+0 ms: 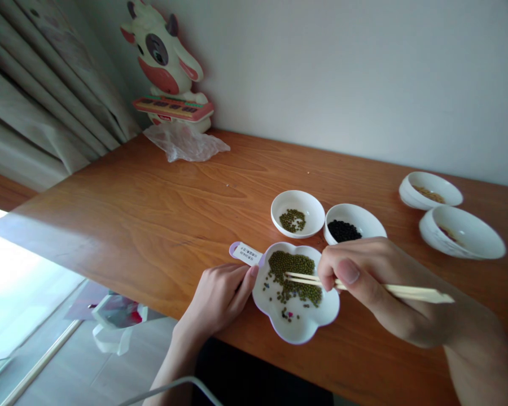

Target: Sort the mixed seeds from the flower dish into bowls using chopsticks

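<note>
My right hand point(376, 282) is closed round a pair of wooden chopsticks point(406, 291). Their tips reach down into the green mung beans point(296, 270) in a white, flower-shaped dish point(294, 332) with a lilac rim. Whether a bean is pinched between the tips is too small to tell. My left hand point(220, 296) grips the dish's left edge, its thumb on the rim below the labelled handle point(246, 254). A few dark and pinkish bits lie apart from the beans. Just behind the dish, one white bowl point(279, 225) has some mung beans and another point(375, 223) has black beans.
At the right stand two more white bowls, one with yellowish grains point(429, 194) and one with reddish-brown bits point(451, 234). A cow-shaped toy keyboard point(173, 107) and a crumpled plastic bag point(186, 144) are at the table's back left. A cable point(178, 383) crosses the bottom.
</note>
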Motion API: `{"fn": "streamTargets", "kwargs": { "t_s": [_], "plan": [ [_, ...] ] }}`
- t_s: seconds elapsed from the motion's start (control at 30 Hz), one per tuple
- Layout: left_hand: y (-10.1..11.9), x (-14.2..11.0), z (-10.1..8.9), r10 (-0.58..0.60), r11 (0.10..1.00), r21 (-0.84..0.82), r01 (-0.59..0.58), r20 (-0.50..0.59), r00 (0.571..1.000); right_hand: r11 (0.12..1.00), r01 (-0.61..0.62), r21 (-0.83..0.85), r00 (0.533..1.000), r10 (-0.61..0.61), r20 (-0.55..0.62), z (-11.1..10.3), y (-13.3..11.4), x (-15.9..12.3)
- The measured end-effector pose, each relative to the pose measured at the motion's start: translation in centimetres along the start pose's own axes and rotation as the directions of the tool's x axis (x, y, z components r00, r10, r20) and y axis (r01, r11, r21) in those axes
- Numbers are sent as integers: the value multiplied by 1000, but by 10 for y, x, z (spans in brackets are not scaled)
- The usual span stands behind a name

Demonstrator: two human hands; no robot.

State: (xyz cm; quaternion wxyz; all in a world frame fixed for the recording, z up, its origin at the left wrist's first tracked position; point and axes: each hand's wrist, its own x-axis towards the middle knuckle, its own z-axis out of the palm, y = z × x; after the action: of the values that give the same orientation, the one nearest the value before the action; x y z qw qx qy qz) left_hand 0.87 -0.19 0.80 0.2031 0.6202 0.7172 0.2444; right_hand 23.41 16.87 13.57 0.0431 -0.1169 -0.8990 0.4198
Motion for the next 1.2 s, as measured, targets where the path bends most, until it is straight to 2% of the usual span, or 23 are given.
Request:
{"fn": "streamTargets", "kwargs": {
  "t_s": [0.6, 0.83, 1.03, 1.2],
  "plan": [
    [0, 0, 0, 13, 1000, -6, -13, 1, 1000, 999, 39, -15, 999, -39, -24, 3, 0, 3],
    [0, 1, -1, 13, 1000, -1, -13, -7, 1000, 1000, 9, 3, 1000, -9, -8, 2, 1, 2],
    [-1, 1, 1, 15, 1000, 21, -14, -24, 1000, 1000, -28, 7, 998, 28, -64, 4, 1, -3],
    [-3, 0, 2, 26, 999, 40, -25, -38, 999, 997, -66, -47, 986, 58, -158, 9, -12, -3]
  ]
}}
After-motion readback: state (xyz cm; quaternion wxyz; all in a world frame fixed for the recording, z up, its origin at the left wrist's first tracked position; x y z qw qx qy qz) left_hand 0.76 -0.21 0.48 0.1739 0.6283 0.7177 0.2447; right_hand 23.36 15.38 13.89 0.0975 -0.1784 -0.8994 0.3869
